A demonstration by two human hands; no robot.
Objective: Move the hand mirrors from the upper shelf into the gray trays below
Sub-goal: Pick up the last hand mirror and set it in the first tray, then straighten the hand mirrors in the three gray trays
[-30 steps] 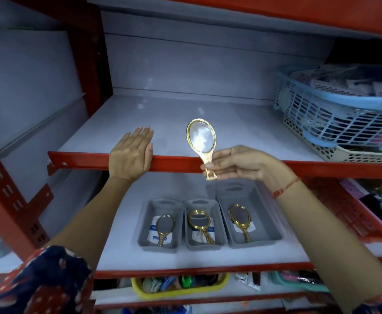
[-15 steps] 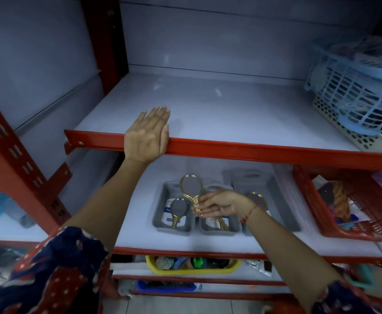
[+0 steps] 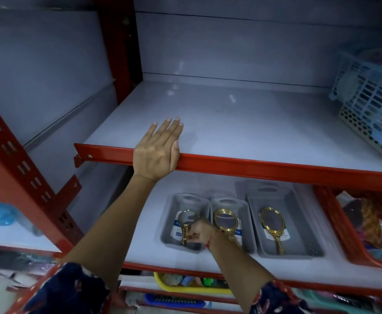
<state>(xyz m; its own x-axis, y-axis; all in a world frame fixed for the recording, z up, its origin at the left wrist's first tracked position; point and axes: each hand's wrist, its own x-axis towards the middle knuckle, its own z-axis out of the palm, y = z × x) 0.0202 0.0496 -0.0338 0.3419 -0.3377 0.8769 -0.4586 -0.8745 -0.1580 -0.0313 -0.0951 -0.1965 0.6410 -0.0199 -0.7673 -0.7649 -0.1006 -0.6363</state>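
Three gray trays stand side by side on the lower shelf: left tray (image 3: 169, 214), middle tray (image 3: 227, 201), right tray (image 3: 298, 225). A gold hand mirror (image 3: 226, 219) lies in the middle tray and another (image 3: 272, 220) in the right one. My right hand (image 3: 200, 233) is down in the left tray, fingers closed on the handle of a gold hand mirror (image 3: 186, 217) that lies low in it. Whether a second mirror lies under it is hidden. My left hand (image 3: 157, 150) rests flat on the upper shelf's red front edge. No mirrors show on the upper shelf (image 3: 253, 123).
A blue basket (image 3: 371, 91) sits on a beige one (image 3: 362, 130) at the upper shelf's right end. A red basket (image 3: 335, 225) stands right of the trays. A yellow tray (image 3: 185, 290) is on the shelf below. A red upright post (image 3: 26, 168) is at left.
My right hand carried the mirror from above the upper shelf's edge down under it and into the left tray. The left hand stayed on the edge. The camera tilted down.
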